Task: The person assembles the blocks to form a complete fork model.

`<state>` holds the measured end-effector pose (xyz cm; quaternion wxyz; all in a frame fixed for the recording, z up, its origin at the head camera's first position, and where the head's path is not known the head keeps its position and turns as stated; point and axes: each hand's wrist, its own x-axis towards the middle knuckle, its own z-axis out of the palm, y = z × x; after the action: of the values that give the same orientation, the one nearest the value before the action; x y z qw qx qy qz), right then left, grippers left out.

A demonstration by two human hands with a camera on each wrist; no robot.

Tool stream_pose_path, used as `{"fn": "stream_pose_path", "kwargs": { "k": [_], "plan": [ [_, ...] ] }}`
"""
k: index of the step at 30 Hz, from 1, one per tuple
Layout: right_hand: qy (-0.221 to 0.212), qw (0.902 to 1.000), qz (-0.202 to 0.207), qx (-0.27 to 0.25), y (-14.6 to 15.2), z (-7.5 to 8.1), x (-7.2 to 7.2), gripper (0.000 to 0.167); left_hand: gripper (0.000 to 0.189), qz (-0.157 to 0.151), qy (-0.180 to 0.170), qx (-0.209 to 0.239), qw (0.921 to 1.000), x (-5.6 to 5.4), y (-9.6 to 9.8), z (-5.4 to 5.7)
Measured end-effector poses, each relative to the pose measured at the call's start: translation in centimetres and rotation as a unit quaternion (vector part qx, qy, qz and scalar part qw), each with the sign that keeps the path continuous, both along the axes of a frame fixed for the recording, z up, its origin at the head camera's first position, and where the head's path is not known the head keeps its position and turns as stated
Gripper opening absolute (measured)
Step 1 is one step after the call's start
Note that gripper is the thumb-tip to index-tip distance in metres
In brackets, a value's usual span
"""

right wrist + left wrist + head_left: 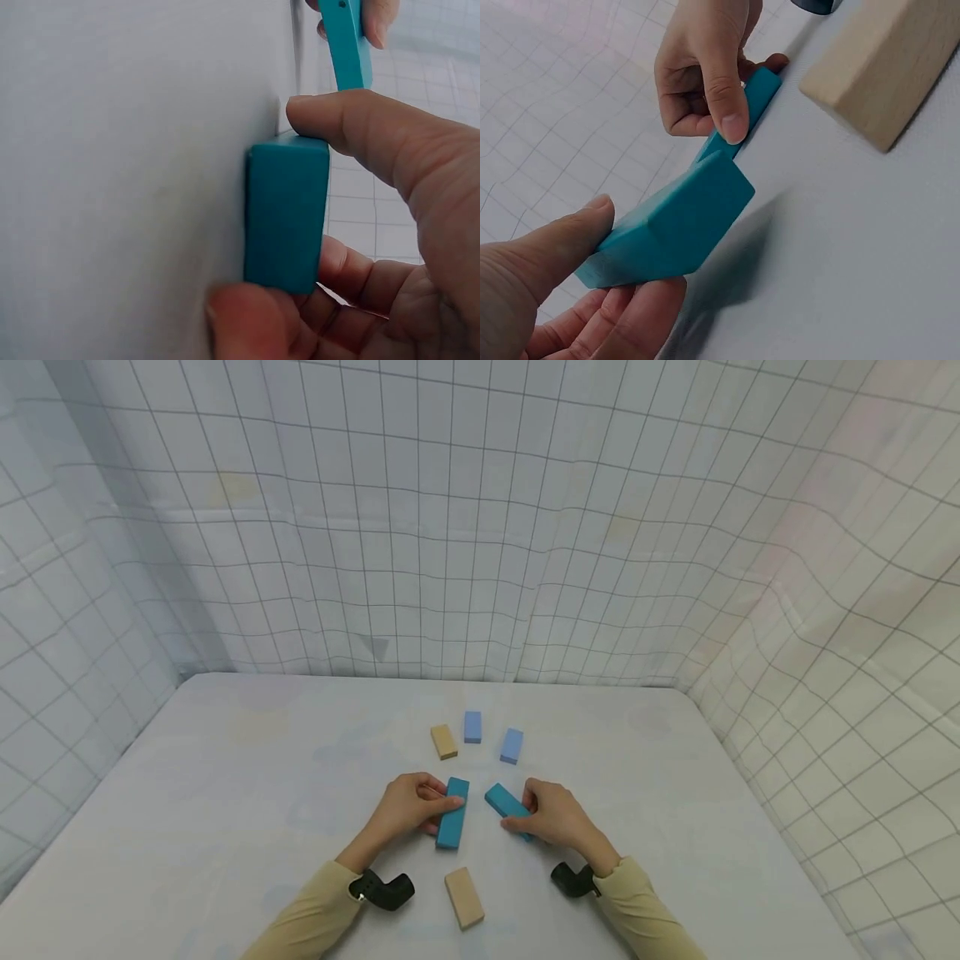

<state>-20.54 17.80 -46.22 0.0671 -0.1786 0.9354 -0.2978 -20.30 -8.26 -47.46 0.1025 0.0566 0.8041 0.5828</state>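
Left grip (411, 806) is clamped on the left teal block (452, 816), which looks lifted off the surface (225, 827); we should hold it steady. Wood block (465, 898) lies nearer us, so we watch our wrists. Right teal block (504, 801) is slanted, clamped in the right grip (557, 814); we should turn it gently.

From my head, the view faces forward and down, well back, over the white table (262, 793), my left hand (407, 808), my right hand (559, 814) and the gridded backdrop (450, 527). Each wrist view looks from close beside its own hand, tilted, across towards the other; both share the left teal block (675, 221) and right teal block (762, 91).
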Motion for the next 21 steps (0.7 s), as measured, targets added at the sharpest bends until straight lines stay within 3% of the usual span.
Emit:
{"fn": "stream_pose_path", "kwargs": {
  "k": [9, 16, 21],
  "plan": [
    [0.014, 0.9998, -0.013, 0.004, -0.1, 0.4, 0.1, 0.035, 0.036, 0.011, -0.021, 0.038, 0.999, 0.4, 1.1, -0.4],
    [0.047, 0.9984, -0.027, 0.018, -0.2, 1.3, 0.3, 0.034, 0.034, 0.018, -0.018, 0.039, 0.9989, 0.6, 1.3, -0.2],
    [0.062, 0.9976, -0.03, -0.002, -0.2, 1.7, 0.2, 0.035, 0.034, 0.017, -0.02, 0.033, 0.9991, 0.6, 1.3, -0.1]
  ]
}}
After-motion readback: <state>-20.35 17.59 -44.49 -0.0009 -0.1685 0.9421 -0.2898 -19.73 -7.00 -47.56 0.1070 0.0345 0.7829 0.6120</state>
